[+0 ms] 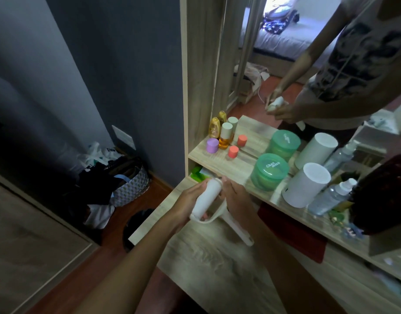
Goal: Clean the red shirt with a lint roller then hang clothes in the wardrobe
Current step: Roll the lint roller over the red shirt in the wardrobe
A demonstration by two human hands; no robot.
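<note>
Wooden table [206, 264] and a big mirror [274, 64] fill the head view, with a dark grey wall at the side. Both hands hold the white plastic lint roller [207, 198] just above the table. The left hand [190, 200] wraps around the fat roll. The right hand [234, 198] touches the far end of the roll, but I cannot tell if its fingers curl around it. The roller's long side points away from the person, and its thin handle [238, 230] points back toward the right arm. No red shirt shows clearly; a flat red thing [292, 232] lies under the shelf to the right, and it may be cloth.

On the shelf stands a green round tub with a lid [268, 171], closed, so what is inside is hidden. Beside it is a white round can [306, 184].
</note>
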